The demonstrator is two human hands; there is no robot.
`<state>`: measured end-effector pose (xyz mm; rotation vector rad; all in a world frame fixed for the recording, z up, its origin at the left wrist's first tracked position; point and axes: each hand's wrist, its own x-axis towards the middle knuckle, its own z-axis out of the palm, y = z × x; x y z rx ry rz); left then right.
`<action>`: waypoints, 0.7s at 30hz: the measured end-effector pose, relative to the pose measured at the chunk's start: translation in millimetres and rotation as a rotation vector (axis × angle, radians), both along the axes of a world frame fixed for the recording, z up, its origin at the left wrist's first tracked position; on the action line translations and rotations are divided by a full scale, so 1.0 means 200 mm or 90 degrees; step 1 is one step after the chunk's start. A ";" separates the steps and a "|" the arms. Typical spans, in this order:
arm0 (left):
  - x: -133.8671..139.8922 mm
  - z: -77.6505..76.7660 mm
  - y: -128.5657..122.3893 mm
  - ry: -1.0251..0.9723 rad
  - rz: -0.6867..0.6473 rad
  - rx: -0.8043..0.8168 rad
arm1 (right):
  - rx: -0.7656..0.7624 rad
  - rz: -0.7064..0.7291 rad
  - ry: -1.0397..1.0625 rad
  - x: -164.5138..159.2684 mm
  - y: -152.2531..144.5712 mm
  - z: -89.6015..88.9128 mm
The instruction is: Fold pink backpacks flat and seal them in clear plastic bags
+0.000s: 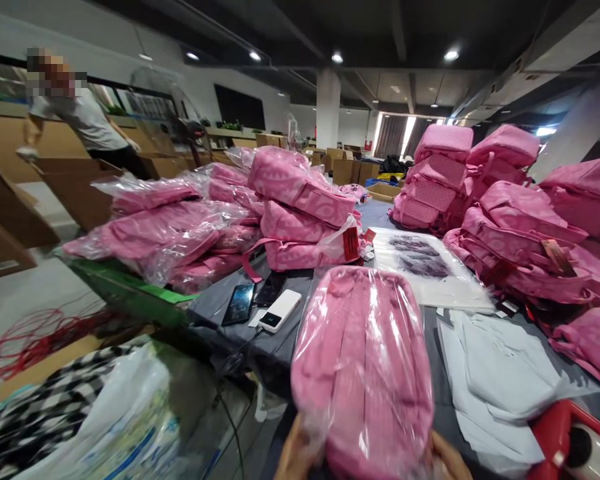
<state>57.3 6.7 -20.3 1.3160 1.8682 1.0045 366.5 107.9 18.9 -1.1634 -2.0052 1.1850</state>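
A pink backpack (365,360) in a clear plastic bag is close in front of me, its straps side facing up. At its lower left edge, my left hand (296,448) grips the bagged backpack, and the plastic bunches there. My right hand (446,457) holds the lower right side, with its fingers partly hidden behind the pack. Just beyond it lies a stack of clear plastic bags (430,273) with dark printing. White sheets (505,367) lie to the right. A white power bank (281,311) and a phone (239,303) rest to the left.
Bagged pink backpacks (165,233) are heaped at the left, beside stacked unbagged ones (305,193). More backpacks (520,220) pile up on the right. A red tape dispenser (555,433) sits at lower right. A person (87,127) stands among cardboard boxes (73,193) at far left.
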 end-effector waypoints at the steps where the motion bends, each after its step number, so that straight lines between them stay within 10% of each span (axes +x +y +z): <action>1: 0.02 0.03 0.07 -0.058 0.035 0.059 | 0.023 -0.006 0.015 -0.05 0.05 0.02; 8: -0.12 0.37 0.56 -0.272 0.191 0.295 | 0.144 -0.129 0.000 -0.29 0.52 0.28; 14: -0.37 0.17 0.20 -0.265 0.553 0.281 | 0.118 -0.361 -0.095 0.23 0.31 0.27; 18: -0.06 0.03 0.04 -0.465 0.178 0.022 | 0.048 -0.341 -0.174 0.30 -0.10 0.20; 21: 0.27 0.04 0.08 -0.324 -0.032 0.090 | 0.263 -0.366 -0.131 0.09 -0.32 0.21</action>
